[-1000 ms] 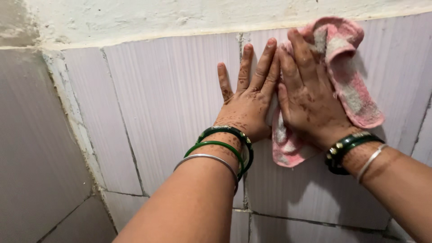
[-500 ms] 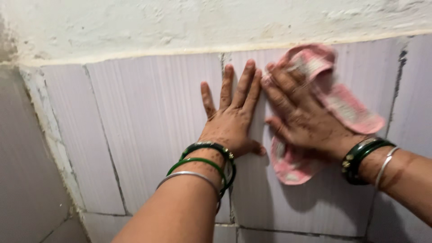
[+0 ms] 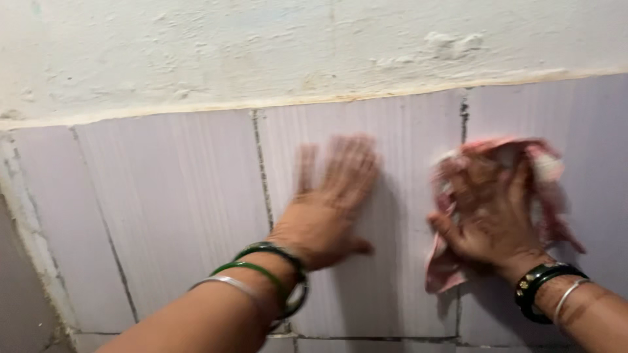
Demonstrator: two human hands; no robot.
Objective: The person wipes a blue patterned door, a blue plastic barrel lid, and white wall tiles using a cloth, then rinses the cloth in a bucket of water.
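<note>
A pink cloth (image 3: 497,209) is pressed flat under the spread right hand (image 3: 487,219) on the tiles (image 3: 176,209). The open left hand (image 3: 327,202), holding nothing, is laid left of the cloth. Tiles beyond look unwiped, though blur hides any difference.

Both bare forearms wear dark green bangles (image 3: 275,261) and a thin silver bangle (image 3: 568,295) at the wrist.

The cloth (image 3: 546,167) is soft pink-and-white terry, nubby and matt; the tiles (image 3: 176,202) are pale ceramic, finely ribbed with a faint sheen; the plaster (image 3: 261,52) above is rough, chalky white; the bangles (image 3: 258,265) look glossy green and silvery metal.
</note>
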